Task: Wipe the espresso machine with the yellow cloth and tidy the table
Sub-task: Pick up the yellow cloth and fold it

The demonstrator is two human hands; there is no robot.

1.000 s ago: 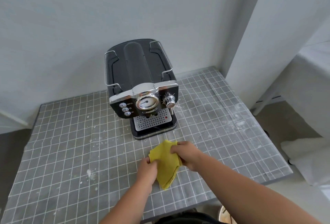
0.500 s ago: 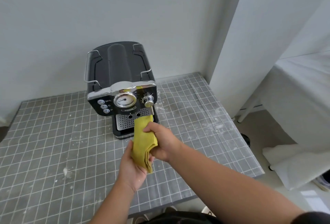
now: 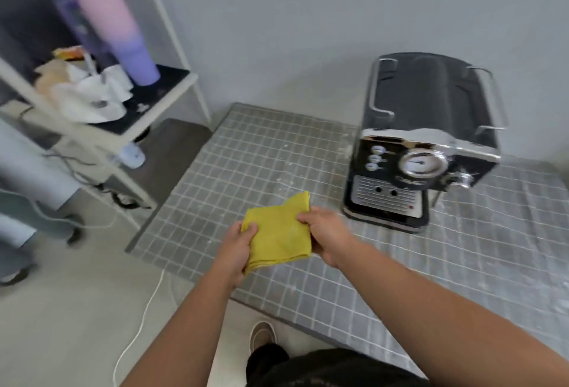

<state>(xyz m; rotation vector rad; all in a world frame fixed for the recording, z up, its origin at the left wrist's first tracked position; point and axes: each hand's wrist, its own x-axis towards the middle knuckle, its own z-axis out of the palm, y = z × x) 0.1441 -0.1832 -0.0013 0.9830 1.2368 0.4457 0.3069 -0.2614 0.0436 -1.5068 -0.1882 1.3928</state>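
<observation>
A folded yellow cloth (image 3: pixel 277 232) is held between both hands above the grey gridded table (image 3: pixel 261 164). My left hand (image 3: pixel 237 248) grips its left edge, and my right hand (image 3: pixel 326 232) pinches its right edge. The black and chrome espresso machine (image 3: pixel 421 146) stands on the table to the right of the cloth, front panel with a round gauge and buttons facing me. Neither hand touches the machine. White dust specks lie scattered over the table surface.
A white shelf unit (image 3: pixel 123 115) stands left of the table, holding a pink-purple tumbler (image 3: pixel 120 32) and white dishes (image 3: pixel 92 97). A white cable (image 3: pixel 138 325) trails on the floor. My shoe (image 3: pixel 261 334) shows below the table's near edge. A wall rises behind.
The view has swung left, so the machine now sits at the right. The cloth has come away from the machine's front and is now spread flatter between both hands.
</observation>
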